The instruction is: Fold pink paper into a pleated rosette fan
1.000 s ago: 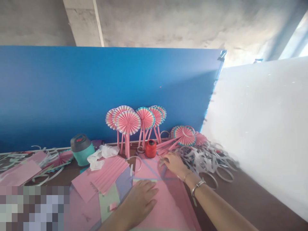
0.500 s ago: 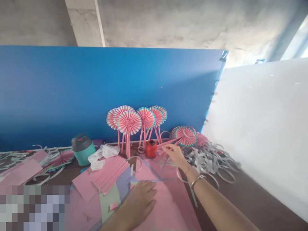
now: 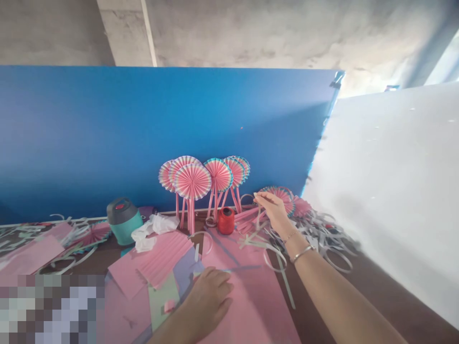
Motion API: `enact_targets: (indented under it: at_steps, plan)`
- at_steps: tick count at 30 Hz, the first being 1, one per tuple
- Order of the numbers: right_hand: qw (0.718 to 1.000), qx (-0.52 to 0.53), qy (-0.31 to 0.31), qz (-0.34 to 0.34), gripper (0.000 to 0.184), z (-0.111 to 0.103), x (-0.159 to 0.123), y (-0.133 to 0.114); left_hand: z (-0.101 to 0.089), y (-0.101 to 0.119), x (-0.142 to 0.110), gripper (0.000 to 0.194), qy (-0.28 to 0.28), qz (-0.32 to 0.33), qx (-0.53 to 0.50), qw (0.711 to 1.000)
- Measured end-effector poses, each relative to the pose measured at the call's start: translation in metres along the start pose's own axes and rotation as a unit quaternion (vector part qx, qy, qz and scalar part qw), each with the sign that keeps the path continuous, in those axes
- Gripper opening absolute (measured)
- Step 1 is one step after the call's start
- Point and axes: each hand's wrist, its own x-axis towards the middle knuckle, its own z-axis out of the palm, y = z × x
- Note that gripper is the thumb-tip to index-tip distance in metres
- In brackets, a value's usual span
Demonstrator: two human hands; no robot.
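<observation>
My left hand lies flat on a large pink paper sheet near the table's front, fingers spread, holding it down. My right hand is raised above the table, fingers pinched on thin grey-white paper strips that hang down from it to the pink sheet. Bracelets circle my right wrist. Just behind the right hand lies a pink-and-teal paper fan. A red thread spool stands left of that hand.
Several round pink paper fans on sticks lean against a blue board. A teal flask, crumpled white tissue, pleated pink paper and a heap of curled strips cover the table. A white board stands at right.
My right hand has lifted from the pink sheet, up and toward the fans, drawing paper strips with it. My left hand has stayed pressed on the sheet.
</observation>
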Motion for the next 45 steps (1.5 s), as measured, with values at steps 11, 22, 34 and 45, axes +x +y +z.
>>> enact_targets:
  at_steps: [11, 22, 34, 45]
  plan:
    - [0.939, -0.160, -0.303, 0.032, 0.023, 0.031, -0.118, 0.031, -0.001, 0.001, 0.001, 0.014, -0.016, -0.012, -0.020, 1.000]
    - [0.928, -0.180, -0.314, 0.085, 0.040, 0.041, -0.122, 0.039, 0.001, -0.002, 0.000, 0.012, -0.006, -0.024, -0.029, 0.999]
    - [0.924, -0.164, -0.327, 0.109, 0.044, 0.045, -0.118, 0.041, -0.005, 0.002, 0.001, 0.018, -0.012, -0.025, -0.036, 0.999]
    - [0.924, -0.161, -0.323, 0.127, 0.047, 0.043, -0.117, 0.032, -0.005, 0.003, 0.001, 0.017, -0.022, -0.035, -0.030, 0.999]
